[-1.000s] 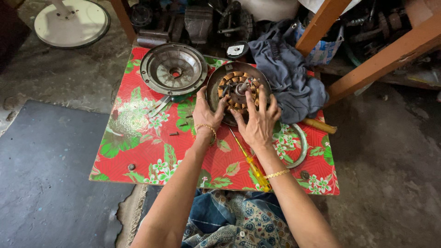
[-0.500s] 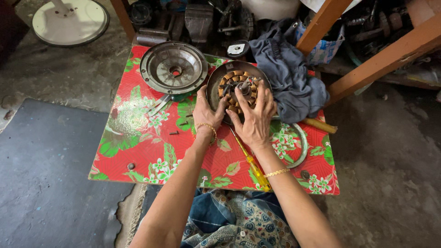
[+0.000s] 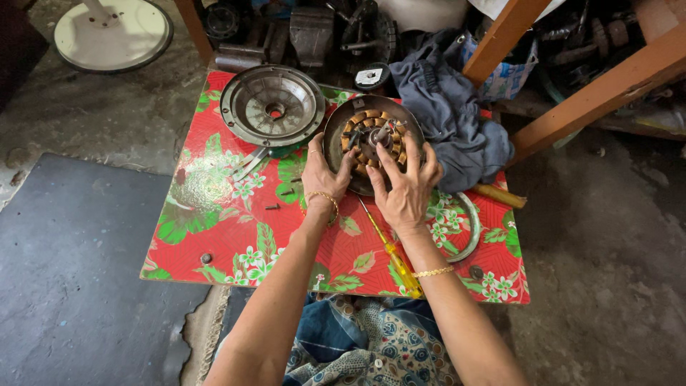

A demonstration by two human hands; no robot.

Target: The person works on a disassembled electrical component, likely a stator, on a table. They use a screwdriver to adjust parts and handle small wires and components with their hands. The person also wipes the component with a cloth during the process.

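While gripping the motor housing [image 3: 371,143] on the red floral table [image 3: 214,236] — left hand [image 3: 325,175] clamped on its rim, right hand [image 3: 404,189] fingering the copper coils [image 3: 361,136] — best kept level, steady pressure, screwdriver [image 3: 389,250] close below.

concrete floor [image 3: 107,121], dark mat [image 3: 71,286], wooden beams [image 3: 600,89].
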